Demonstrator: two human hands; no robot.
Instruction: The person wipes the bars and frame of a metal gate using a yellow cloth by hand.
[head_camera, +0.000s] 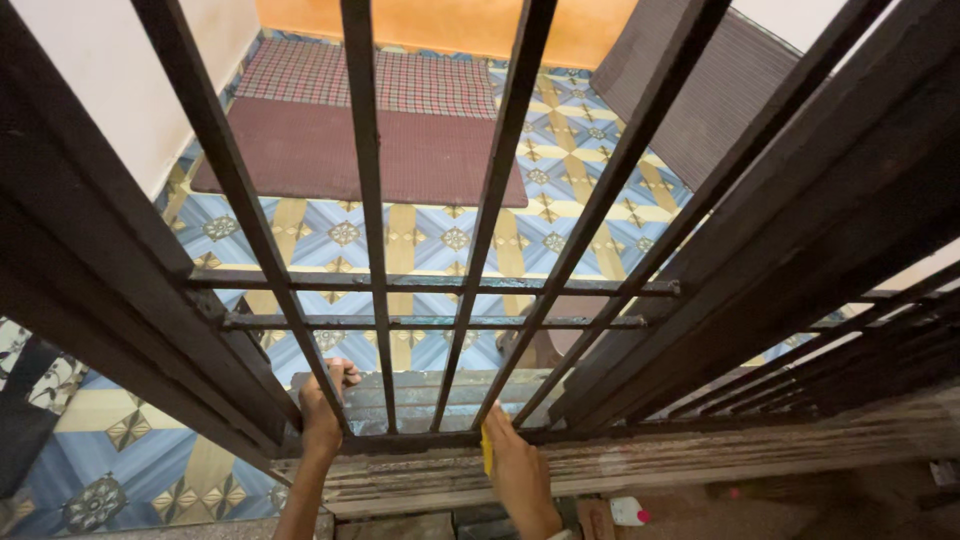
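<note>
Hands at the foot of a dark barred grille (440, 290), working its bottom rail.

Left hand (322, 410) clenched round a bar (325, 385) near its base; right hand (515, 470) presses a small yellow piece (487, 450) against the sill (620, 462). Sill looks worn and scratched, mostly untouched; how much is done, I can't judge.

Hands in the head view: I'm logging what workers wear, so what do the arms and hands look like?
Both are bare: the left hand and right hand show no gloves, rings or watch. Both forearms are uncovered to the frame's lower edge, with no sleeve showing.
</note>
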